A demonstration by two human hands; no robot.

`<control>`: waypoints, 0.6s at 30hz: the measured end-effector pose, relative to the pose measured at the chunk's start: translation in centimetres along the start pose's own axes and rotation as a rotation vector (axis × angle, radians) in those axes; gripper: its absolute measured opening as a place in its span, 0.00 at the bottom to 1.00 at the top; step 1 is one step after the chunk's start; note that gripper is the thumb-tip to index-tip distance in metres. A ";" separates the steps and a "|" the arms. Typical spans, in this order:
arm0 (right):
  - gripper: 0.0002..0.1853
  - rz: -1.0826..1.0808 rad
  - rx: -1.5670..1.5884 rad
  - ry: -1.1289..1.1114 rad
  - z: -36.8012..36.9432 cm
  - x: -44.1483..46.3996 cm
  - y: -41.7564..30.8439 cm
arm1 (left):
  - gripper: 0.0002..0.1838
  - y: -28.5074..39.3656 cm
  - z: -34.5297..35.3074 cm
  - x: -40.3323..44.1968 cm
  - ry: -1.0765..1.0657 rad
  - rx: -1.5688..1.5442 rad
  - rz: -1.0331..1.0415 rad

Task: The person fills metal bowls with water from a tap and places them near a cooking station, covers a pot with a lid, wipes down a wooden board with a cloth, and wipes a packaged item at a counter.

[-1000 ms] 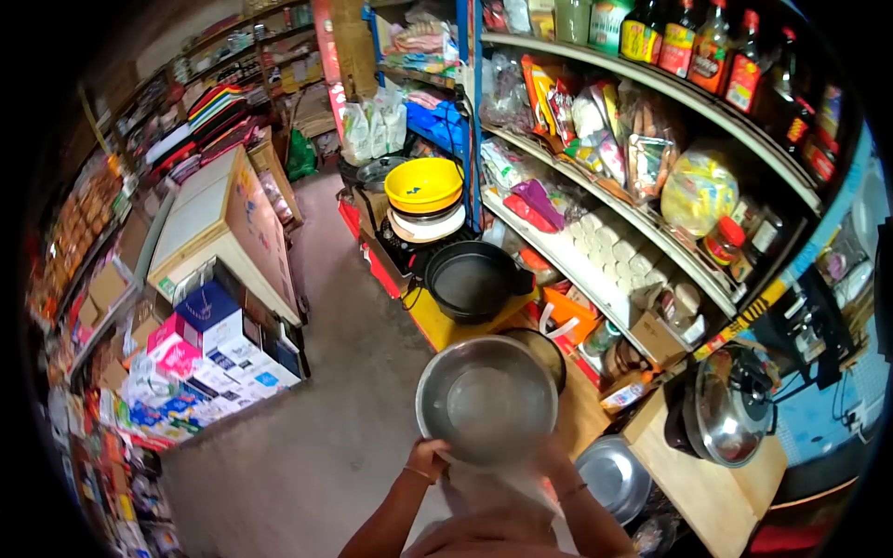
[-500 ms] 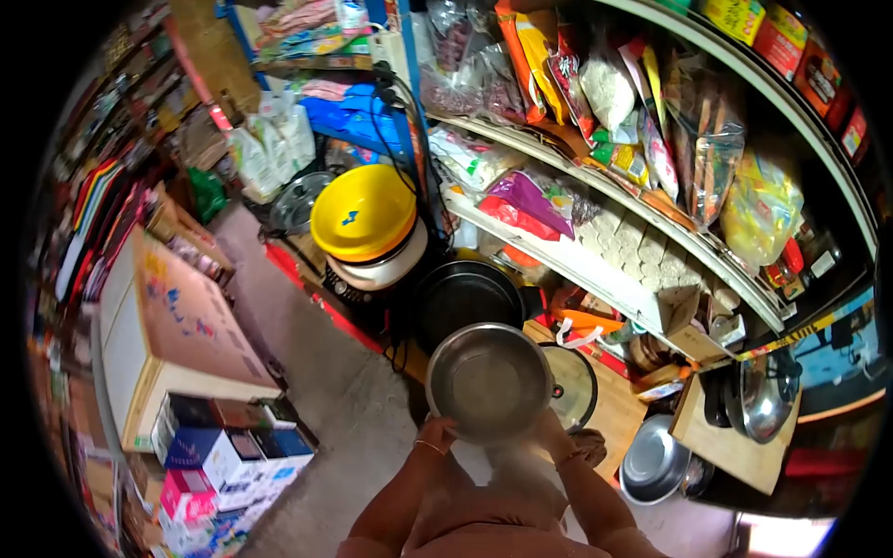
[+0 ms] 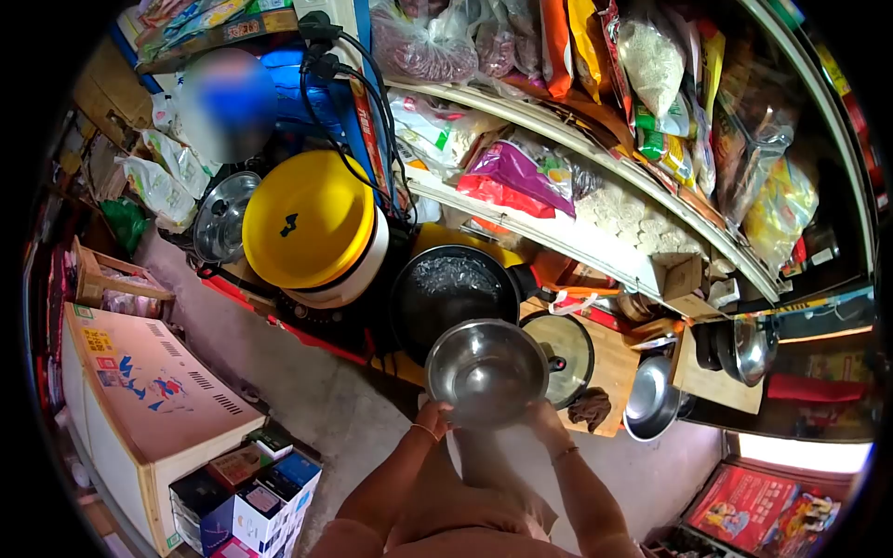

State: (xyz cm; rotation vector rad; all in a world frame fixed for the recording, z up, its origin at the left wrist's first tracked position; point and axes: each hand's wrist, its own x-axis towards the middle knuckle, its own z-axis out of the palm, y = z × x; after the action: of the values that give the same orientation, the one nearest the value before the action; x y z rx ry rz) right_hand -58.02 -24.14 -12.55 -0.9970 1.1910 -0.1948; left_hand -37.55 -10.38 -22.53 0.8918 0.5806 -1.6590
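In the head view, a round steel bowl point(image 3: 488, 372) is held up in front of the person's body, with two hands on it. The left hand point(image 3: 431, 418) grips the left side of the bowl, near the rim. The right hand point(image 3: 547, 418) grips the other side; it is a bit blurry, so I cannot tell how each finger sits. The bowl is wide, so one hand on each side probably shares the weight and stops it tipping. I cannot tell if there is anything in it.

The far edge of the bowl covers the near part of a black pan point(image 3: 430, 307). I cannot tell if the two touch. Something clear and shiny, like water, shows in the far part of the pan. The pan looks deep, which would help keep wet stuff in.

A glass lid point(image 3: 575, 346) lies on the wooden top point(image 3: 616, 370), right beside the pan. That seems a handy spot, since it leaves the pan open. A dark cloth point(image 3: 589, 407) is bunched up near the lid.

On the other side, a yellow basin point(image 3: 321, 200) sits on top of a white pot point(image 3: 370, 265). Stacking them likely saves room, because a full shelf point(image 3: 558, 245) runs close behind.
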 end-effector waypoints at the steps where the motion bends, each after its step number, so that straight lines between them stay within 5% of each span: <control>1: 0.15 0.068 0.070 0.030 0.5 -0.6 -1.6 | 0.27 0.4 0.7 -0.6 -0.001 0.000 -0.007; 6: 0.21 0.024 -0.051 -0.051 -0.1 -0.2 -4.6 | 0.24 -0.1 1.3 0.1 -0.030 -0.077 -0.077; 11: 0.34 0.207 0.090 0.161 -1.1 -0.5 -7.8 | 0.24 0.2 2.5 1.5 -0.096 -0.218 -0.188; 12: 0.33 0.104 0.192 0.180 -2.1 -0.6 -7.1 | 0.25 0.1 2.8 1.5 -0.085 -0.299 -0.267; 16: 0.27 -0.030 0.190 0.201 -7.1 4.2 4.2 | 0.26 -0.6 3.5 2.1 -0.262 -0.473 -0.355; 18: 0.22 -0.060 0.211 0.188 -9.3 7.8 11.9 | 0.26 -0.8 6.9 0.7 -0.375 -0.429 -0.187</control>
State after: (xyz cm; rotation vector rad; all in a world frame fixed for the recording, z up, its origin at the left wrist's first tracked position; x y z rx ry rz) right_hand -66.93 -27.03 -26.76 -0.8431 1.2820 -0.4606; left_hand -40.18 -15.84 -19.08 0.2129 0.7354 -1.7211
